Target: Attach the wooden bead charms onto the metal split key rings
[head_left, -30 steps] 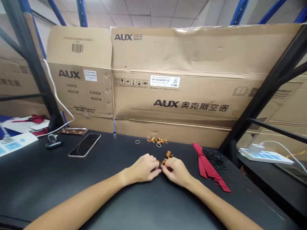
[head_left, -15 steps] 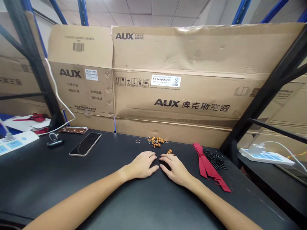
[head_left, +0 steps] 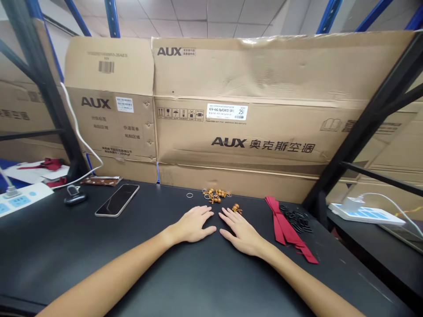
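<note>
My left hand and my right hand lie flat on the black tabletop, fingers spread, holding nothing. Just beyond my right fingertips sits a small cluster of golden-brown beads, not touching them. A larger heap of similar beads on small rings lies farther back, between my hands and the cardboard. A single metal ring rests to its left. A red ribbon lies to the right of my right hand, beside a pile of small black pieces.
Large AUX cardboard boxes stand along the table's back edge, between dark and blue shelving uprights. A smartphone and a small black object lie at the left. Power strips sit at both sides.
Both hands have let go of the small bead cluster and slid apart toward me, going from pinching to lying flat. The cluster now sits alone beyond my right fingertips.
</note>
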`<state>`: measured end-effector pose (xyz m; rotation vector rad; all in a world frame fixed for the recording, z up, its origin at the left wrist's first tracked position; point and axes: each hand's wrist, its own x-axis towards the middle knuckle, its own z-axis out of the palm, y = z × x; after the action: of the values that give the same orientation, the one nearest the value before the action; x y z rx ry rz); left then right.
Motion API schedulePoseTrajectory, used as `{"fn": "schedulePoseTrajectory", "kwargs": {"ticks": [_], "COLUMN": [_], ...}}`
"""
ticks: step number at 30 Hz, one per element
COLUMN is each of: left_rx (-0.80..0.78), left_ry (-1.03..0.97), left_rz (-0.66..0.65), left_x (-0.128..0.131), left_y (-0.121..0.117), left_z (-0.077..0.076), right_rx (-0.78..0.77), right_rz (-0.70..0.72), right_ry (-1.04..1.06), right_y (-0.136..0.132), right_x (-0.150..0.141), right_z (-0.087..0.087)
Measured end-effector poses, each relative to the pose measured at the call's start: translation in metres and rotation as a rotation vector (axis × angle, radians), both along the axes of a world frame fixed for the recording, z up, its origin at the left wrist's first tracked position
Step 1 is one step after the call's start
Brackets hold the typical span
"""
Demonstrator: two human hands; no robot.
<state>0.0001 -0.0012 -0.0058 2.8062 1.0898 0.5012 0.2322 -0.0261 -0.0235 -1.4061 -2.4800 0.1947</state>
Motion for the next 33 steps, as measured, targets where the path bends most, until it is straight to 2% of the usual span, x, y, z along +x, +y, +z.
{"fn": "schedulePoseTrajectory", "kwargs": {"ticks": [9,20,27,30,33], "left_rx": [-0.081,-0.063,-0.075,-0.065,-0.015], "left_ry": [0.064,0.112,0.11,0.089,0.044], "left_rz": [0.024,-0.003,0.002,-0.001,0.027], "left_x": [0.0012,0.0015,0.0019,0.0016,-0.0001], "left_y": [0.0008,-0.0008,-0.0058,-0.0049,0.0012], "left_z": [-0.0013,-0.0048,0.0,-0.0011,-0.0053], "right_rx": [-0.005,-0.022,-0.048,0.002,0.153], "right_rz": [0.007,0.047,0.028,0.022,-0.028], "right_ry": [-0.012,-0.024,-0.035,-0.02,0.034], "right_y": [0.0009,-0.0044,-0.0053,-0.0046,0.0001], "right_x": [0.0006,-0.0009,-0.0025,-0.0019,0.0018], "right_z": [-0.0024,-0.0001,0.0035,0.002,-0.0002]}}
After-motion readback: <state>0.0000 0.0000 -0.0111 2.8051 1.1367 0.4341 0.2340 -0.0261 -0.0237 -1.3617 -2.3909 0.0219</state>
